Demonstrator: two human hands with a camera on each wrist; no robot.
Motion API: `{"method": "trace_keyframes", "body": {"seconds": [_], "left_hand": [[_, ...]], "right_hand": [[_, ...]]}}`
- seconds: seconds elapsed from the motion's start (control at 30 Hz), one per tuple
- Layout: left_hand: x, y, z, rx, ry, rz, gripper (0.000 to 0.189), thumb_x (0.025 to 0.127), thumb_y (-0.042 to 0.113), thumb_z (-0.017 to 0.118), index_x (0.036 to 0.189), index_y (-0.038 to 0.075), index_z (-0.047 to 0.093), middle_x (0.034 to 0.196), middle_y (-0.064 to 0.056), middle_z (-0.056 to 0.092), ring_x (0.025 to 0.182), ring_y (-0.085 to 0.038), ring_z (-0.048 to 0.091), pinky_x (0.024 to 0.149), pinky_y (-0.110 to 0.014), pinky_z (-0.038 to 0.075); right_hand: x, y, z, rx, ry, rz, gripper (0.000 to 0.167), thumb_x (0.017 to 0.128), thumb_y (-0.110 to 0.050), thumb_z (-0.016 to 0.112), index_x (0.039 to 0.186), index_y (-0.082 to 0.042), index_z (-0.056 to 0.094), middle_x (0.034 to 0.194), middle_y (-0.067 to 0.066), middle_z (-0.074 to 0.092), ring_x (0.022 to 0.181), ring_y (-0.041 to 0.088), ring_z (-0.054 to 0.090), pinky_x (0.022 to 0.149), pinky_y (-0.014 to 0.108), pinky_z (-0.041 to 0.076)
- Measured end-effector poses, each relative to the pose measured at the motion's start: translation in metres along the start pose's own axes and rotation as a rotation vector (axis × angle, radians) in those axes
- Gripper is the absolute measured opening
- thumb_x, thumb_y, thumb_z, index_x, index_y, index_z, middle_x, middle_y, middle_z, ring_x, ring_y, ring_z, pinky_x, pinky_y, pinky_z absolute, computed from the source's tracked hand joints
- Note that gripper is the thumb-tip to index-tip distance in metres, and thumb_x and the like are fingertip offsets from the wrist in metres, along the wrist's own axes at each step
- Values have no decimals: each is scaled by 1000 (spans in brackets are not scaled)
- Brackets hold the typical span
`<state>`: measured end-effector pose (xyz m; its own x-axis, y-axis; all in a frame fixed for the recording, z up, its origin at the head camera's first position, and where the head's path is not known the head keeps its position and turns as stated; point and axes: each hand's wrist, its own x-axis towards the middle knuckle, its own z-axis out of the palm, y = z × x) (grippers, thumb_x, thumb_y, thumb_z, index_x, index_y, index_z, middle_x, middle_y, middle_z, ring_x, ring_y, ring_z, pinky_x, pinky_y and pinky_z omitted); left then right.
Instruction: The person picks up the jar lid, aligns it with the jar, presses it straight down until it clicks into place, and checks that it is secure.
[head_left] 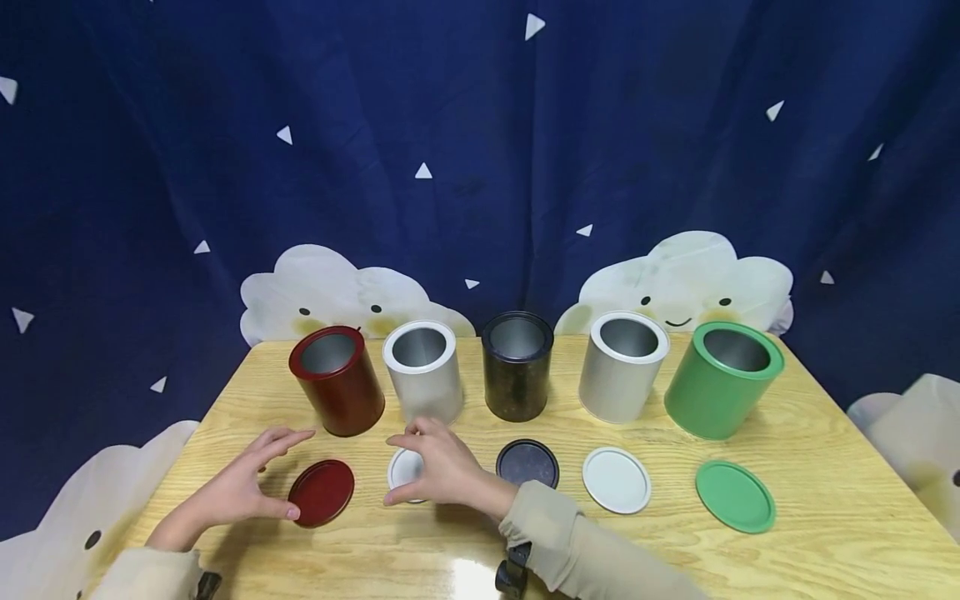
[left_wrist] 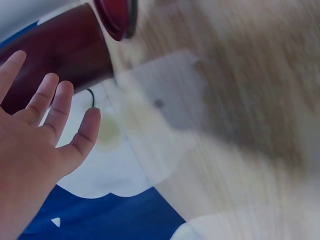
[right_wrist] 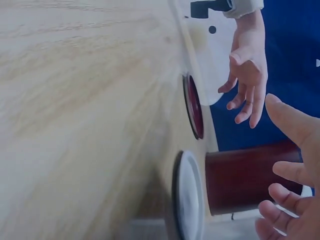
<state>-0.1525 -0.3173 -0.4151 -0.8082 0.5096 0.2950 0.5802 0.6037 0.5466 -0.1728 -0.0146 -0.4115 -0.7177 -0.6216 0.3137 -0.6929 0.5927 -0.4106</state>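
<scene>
My left hand (head_left: 243, 483) hovers at the left side of the dark red lid (head_left: 322, 493), thumb and fingers spread, holding nothing. My right hand (head_left: 442, 467) is above the leftmost white lid (head_left: 405, 473) and hides part of it; its thumb and fingers are apart. In the right wrist view a gap shows between the right hand (right_wrist: 295, 175) and that white lid (right_wrist: 190, 197). Behind the lids stand the dark red can (head_left: 341, 387) and a white can (head_left: 429, 385), both without lids on top.
Farther right stand a black can (head_left: 517, 379), another white can (head_left: 621, 379) and a green can (head_left: 716, 392). In front of them lie a black lid (head_left: 527, 463), a white lid (head_left: 617, 480) and a green lid (head_left: 736, 497) on the wooden table (head_left: 840, 500). A blue curtain (head_left: 480, 125) hangs behind.
</scene>
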Motion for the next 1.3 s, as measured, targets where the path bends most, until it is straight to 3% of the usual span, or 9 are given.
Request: {"method": "trace_keyframes", "body": {"seconds": [0.17, 0.27, 0.47, 0.63, 0.77, 0.93, 1.13, 1.3], "left_hand": [[-4, -5, -1, -42, -52, -67, 81, 59, 19, 85, 131, 10, 48, 117, -9, 41, 105, -1, 35, 70, -48, 40], [-5, -10, 0, -37, -64, -62, 80, 60, 18, 84, 131, 12, 48, 117, -9, 42, 105, 3, 33, 72, -44, 41], [-6, -17, 0, -32, -88, -58, 81, 60, 18, 84, 131, 8, 48, 116, -10, 42, 105, 0, 36, 80, -29, 38], [-7, -24, 3, -36, -121, -93, 83, 59, 21, 84, 132, 8, 46, 117, -13, 42, 106, 1, 32, 79, -48, 36], [-9, -26, 4, -31, -148, -112, 86, 57, 24, 85, 132, 9, 46, 116, -16, 42, 109, -13, 33, 78, -54, 35], [-10, -27, 5, 11, -176, -140, 87, 56, 31, 85, 132, 13, 47, 114, -14, 41, 104, -36, 34, 75, -48, 33], [-11, -27, 7, 137, -222, -200, 89, 52, 46, 82, 129, 16, 51, 116, -10, 40, 98, -35, 37, 67, -42, 34], [-11, -24, 9, 193, -263, -288, 89, 47, 47, 83, 127, 20, 53, 122, -12, 37, 104, -39, 37, 68, -51, 36]], "right_hand": [[8, -5, 14, -51, -18, -15, 71, 58, -54, 78, 117, -18, 63, 98, -3, 49, 89, 11, 42, 73, 17, 35], [13, -8, 22, -71, -39, -7, 73, 57, -56, 78, 118, -19, 63, 98, -4, 48, 87, 11, 41, 71, 17, 34], [24, -13, 35, -164, -80, 16, 76, 56, -62, 75, 120, -23, 61, 99, -4, 47, 88, 10, 40, 71, 19, 32], [30, -18, 43, -212, -123, 68, 84, 54, -65, 74, 126, -25, 56, 103, -5, 43, 89, 10, 35, 67, 19, 26], [33, -20, 48, -240, -147, 97, 88, 53, -67, 73, 128, -26, 53, 106, -3, 41, 91, 11, 33, 66, 21, 23], [37, -20, 54, -307, -183, 120, 89, 49, -70, 73, 127, -32, 53, 102, -4, 38, 90, 12, 32, 64, 23, 21], [40, -24, 60, -388, -227, 141, 89, 46, -72, 72, 125, -35, 55, 95, -5, 35, 87, 13, 31, 62, 25, 19], [43, -28, 64, -428, -242, 148, 85, 46, -71, 73, 123, -37, 56, 94, -5, 34, 86, 13, 29, 63, 27, 19]]}}
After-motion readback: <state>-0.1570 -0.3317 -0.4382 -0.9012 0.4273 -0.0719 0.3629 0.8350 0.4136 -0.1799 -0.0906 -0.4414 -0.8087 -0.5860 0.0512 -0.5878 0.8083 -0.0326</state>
